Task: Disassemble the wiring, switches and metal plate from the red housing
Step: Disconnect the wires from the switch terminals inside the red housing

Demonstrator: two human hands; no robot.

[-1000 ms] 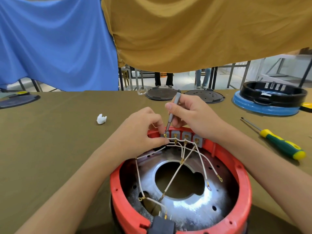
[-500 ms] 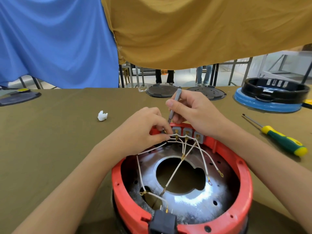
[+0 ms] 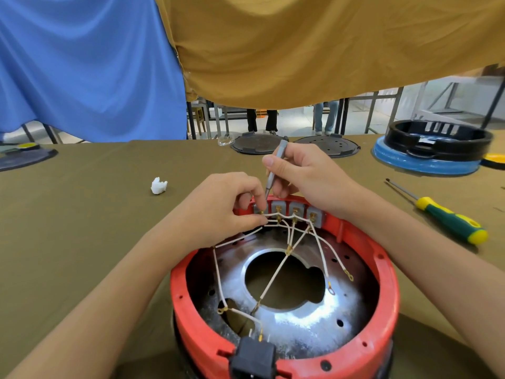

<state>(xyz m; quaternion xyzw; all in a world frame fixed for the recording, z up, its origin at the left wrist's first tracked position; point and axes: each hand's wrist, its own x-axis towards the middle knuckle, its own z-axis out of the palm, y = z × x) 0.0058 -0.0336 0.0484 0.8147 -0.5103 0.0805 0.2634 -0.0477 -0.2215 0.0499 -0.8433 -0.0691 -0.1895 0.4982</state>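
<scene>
Both hands curl: right (image 3: pixel 306 179) grips tool (image 3: pixel 274 170), left (image 3: pixel 229 206) pinches wire (image 3: pixel 246 235).

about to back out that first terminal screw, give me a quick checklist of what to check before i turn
1. Slim grey screwdriver gripped by right hand: ok.
2. Tip seated in the leftmost terminal of the grey switches: cannot tell, fingers hide it.
3. Left hand pinches the white wiring beside that terminal: ok.
4. Red housing steady on the table: cannot tell.
5. Spare yellow-green screwdriver clear of the elbows: ok.
</scene>
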